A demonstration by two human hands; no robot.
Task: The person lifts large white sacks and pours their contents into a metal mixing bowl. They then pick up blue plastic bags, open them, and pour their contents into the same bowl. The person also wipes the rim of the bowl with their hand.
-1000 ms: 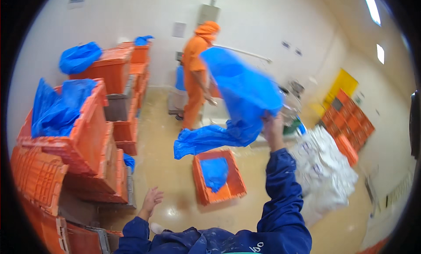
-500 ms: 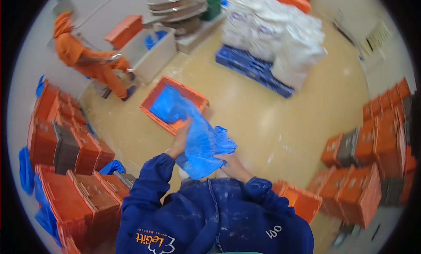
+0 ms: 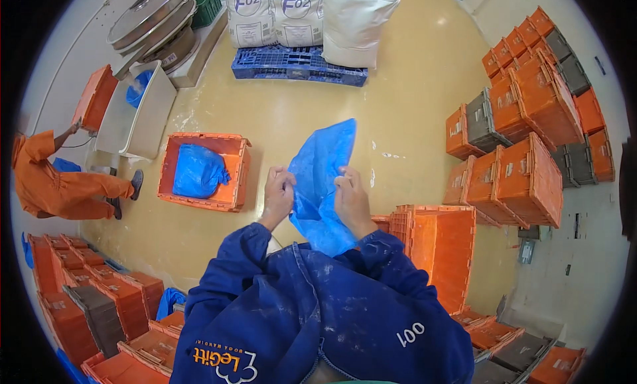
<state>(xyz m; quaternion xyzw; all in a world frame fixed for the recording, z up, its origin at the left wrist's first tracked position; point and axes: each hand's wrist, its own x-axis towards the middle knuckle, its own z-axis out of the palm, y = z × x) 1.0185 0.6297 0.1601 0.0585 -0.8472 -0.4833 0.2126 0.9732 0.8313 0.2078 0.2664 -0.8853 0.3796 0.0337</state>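
Observation:
In front of my body I hold a blue plastic bag (image 3: 321, 175) upright between both hands. My left hand (image 3: 278, 193) is closed on the bag's left edge, and my right hand (image 3: 352, 199) pinches its right side. The film fans out to a pointed top and hangs down against my jacket. To the left of my hands, an open orange crate (image 3: 244, 178) stands on the floor. A bunched blue bag (image 3: 196, 172) lies inside it, its contents hidden.
Several stacked orange and grey crates (image 3: 511, 178) line the right side, and more crates (image 3: 126, 294) the lower left. An open orange crate (image 3: 451, 251) is by my right elbow. Ahead, white sacks (image 3: 355, 26) sit on a blue pallet (image 3: 292, 64). A person in orange (image 3: 53, 178) stands by a white tub (image 3: 142, 122).
My view has turned, so the crate and pallet appear further left. The blue bag in my hands is now raised and spread between them, apart from the one in the crate.

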